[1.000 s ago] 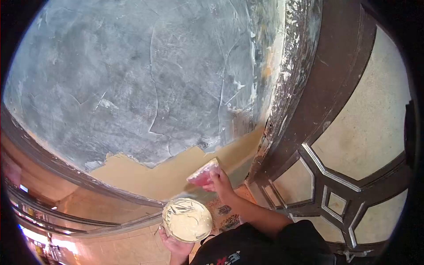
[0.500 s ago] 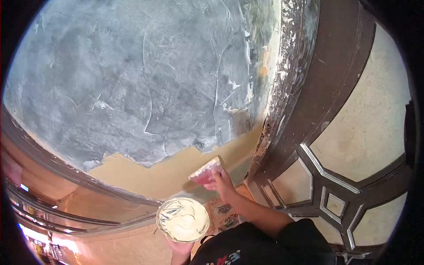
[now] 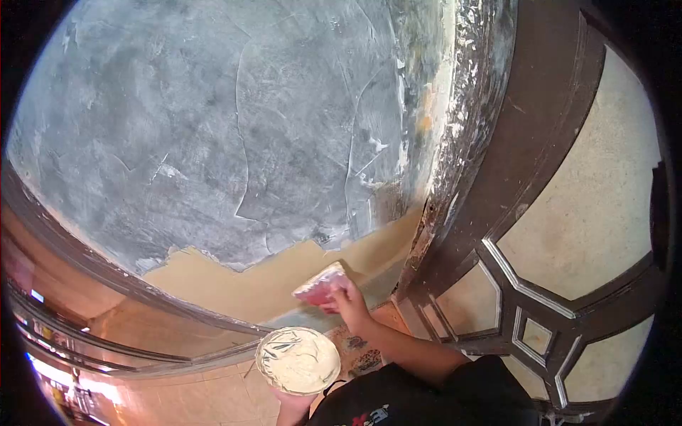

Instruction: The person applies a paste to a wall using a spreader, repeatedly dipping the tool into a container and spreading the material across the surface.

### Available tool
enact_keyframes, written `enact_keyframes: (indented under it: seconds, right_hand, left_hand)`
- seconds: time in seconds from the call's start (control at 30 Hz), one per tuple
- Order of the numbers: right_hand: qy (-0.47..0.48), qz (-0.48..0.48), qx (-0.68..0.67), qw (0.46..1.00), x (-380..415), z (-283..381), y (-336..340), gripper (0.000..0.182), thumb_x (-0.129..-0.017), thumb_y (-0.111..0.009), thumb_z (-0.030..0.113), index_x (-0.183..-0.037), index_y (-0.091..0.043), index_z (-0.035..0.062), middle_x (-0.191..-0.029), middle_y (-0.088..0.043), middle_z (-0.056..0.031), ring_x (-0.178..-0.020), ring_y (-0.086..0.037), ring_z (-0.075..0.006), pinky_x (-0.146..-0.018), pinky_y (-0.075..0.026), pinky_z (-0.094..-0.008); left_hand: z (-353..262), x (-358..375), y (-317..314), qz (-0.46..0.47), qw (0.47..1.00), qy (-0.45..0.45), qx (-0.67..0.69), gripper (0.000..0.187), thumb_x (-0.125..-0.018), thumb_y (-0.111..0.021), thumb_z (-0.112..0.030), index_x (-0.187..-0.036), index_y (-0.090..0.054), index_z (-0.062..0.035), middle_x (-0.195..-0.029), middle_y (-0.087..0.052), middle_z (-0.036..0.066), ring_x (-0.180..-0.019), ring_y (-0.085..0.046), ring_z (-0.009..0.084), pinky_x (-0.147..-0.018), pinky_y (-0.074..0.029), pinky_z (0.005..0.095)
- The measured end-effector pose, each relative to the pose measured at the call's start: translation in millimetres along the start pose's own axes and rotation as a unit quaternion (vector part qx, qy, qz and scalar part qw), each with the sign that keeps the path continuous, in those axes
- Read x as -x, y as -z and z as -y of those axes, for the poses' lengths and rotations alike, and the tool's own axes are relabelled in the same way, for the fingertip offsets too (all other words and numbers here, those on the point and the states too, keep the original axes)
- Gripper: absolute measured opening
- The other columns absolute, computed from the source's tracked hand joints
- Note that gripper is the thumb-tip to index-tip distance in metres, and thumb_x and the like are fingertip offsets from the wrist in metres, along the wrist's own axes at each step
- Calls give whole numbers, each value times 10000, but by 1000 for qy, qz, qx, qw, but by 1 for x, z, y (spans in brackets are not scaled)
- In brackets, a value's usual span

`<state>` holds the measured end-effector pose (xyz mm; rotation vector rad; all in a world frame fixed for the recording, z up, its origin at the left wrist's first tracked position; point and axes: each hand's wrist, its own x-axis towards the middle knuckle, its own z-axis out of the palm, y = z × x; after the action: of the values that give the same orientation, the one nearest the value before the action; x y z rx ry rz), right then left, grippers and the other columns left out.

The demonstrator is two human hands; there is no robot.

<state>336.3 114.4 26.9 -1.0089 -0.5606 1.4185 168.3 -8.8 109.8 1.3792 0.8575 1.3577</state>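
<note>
My right hand (image 3: 345, 302) grips a red putty scraper (image 3: 323, 286) whose wide edge carries a pale paste. The scraper is tilted close over the tan-coated strip (image 3: 234, 287) low on the wall. Under a round bowl (image 3: 258, 363) of cream-coloured putty (image 3: 305, 362), my left hand (image 3: 291, 399) holds it up from below, its fingers mostly hidden by the bowl. Tool marks score the putty's surface. Above the tan strip, the wall (image 3: 185, 128) is blue-grey and streaked with ridges and white smears.
To the right stands a dark brown panelled door (image 3: 547, 128) with pale inset panels. A paint-spattered, worn frame (image 3: 455, 135) runs along the wall's right edge. Below left, brown trim (image 3: 92, 259) borders the wall above a tiled floor (image 3: 192, 397).
My right hand with the scraper has shifted slightly left and down along the tan strip. The bowl in my left hand has moved a little right and down.
</note>
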Motion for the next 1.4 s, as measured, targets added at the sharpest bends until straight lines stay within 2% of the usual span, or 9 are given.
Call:
enact_keyframes:
  seconds: [0.1,0.13,0.37,0.5,0.57,0.6,0.83,1.1,1.4]
  right_hand:
    - [17,44,-18,999,-5,20,-19,357,-939,-458,301,-1172,-359,48,-959,-502,-98,-734,-646,-230,-628,-542,-292]
    - [8,26,-15,1000,-14,12,-15,350,-938,-459,300,-1159,-364,47,-947,-506,-96,-723,-646,-228,-615,-542,-294]
    - [-104,-66,15,992,0,-36,25,315,-938,-459,275,-1128,-372,39,-894,-521,-85,-627,-636,-207,-538,-536,-289]
    - [16,-7,56,998,-4,6,3,332,-936,-457,282,-1124,-386,18,-906,-522,-94,-627,-635,-209,-547,-543,-294]
    - [58,7,86,995,-13,20,2,341,-935,-458,284,-1127,-389,10,-915,-524,-99,-629,-634,-209,-552,-545,-296]
    - [45,-20,72,996,-18,23,7,338,-926,-476,274,-1113,-404,2,-901,-531,-110,-625,-634,-212,-531,-543,-290]
    - [-39,-133,125,982,-9,-26,67,390,-882,-540,321,-1082,-433,5,-966,-560,-140,-625,-619,-198,-516,-543,-286]
    - [215,-129,402,881,-15,58,29,412,-808,-606,374,-898,-468,-3,-714,-579,-199,-664,-610,-326,-556,-443,-409]
    - [214,-223,407,859,-10,37,97,442,-814,-607,388,-970,-472,-3,-802,-606,-194,-750,-611,-353,-661,-473,-415]
  left_hand:
    - [-25,-7,-18,-88,946,163,267,938,-569,-801,-33,-1327,-249,-18,-1256,-442,176,-1107,-504,268,-905,-463,397]
    - [-5,-5,5,48,992,-31,-109,919,-581,-796,-39,-1323,-255,-17,-1252,-444,184,-1105,-505,276,-906,-465,411]
    - [10,5,15,15,996,-29,-84,904,-592,-794,-53,-1320,-259,-17,-1248,-448,188,-1101,-509,289,-903,-468,423]
    - [-1,2,4,-2,997,-26,-70,897,-597,-793,-59,-1318,-261,-17,-1246,-450,190,-1098,-511,295,-902,-470,429]
    - [-16,-7,-7,-12,954,200,221,805,-727,-714,-284,-1348,-260,-47,-1335,-384,186,-1194,-445,301,-950,-415,469]
    - [-18,-3,-6,76,984,159,-28,917,-727,-518,-671,-1389,-221,-109,-1410,-287,155,-1267,-337,341,-1003,-320,545]
    - [-16,-15,-18,71,984,163,15,929,-718,-524,-676,-1386,-225,-104,-1403,-295,159,-1260,-343,345,-1001,-324,544]
    - [-11,-8,-19,55,980,178,77,944,-706,-532,-683,-1382,-230,-98,-1393,-306,164,-1252,-351,350,-998,-329,544]
    - [-7,-7,-17,33,972,187,139,961,-692,-541,-690,-1378,-235,-90,-1383,-318,169,-1243,-360,355,-994,-335,543]
